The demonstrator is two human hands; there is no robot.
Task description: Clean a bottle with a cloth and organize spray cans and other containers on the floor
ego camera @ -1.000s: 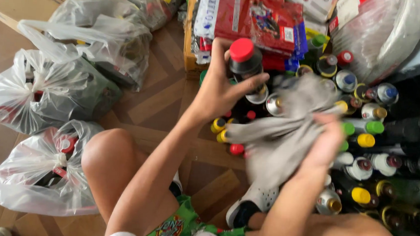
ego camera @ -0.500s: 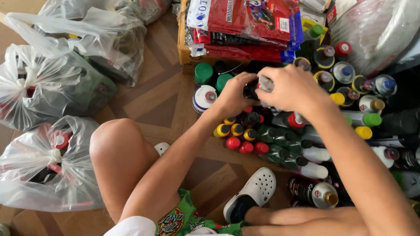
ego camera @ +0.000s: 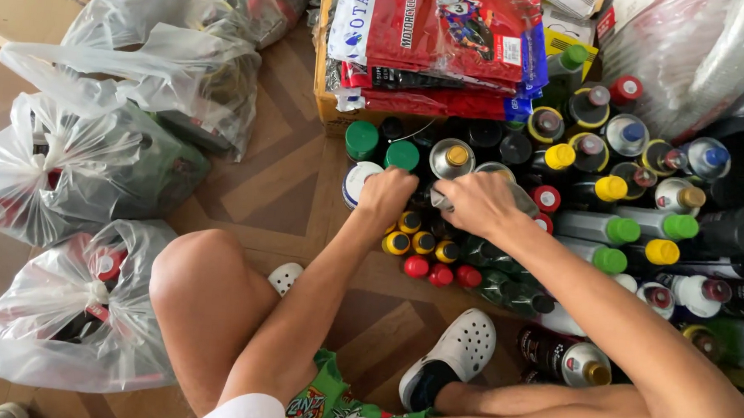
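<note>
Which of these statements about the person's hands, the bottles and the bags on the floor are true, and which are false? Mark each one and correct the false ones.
1. Both hands are down among the bottles. True: the left hand and right hand rest among the bottles on the floor.
2. The knotted plastic bags lie on the person's right side. False: the plastic bags lie to the left.
3. The person wears white perforated clogs. True: one clog shows clearly.
4. All bottle caps are red. False: green, yellow, blue and red caps show.
</note>
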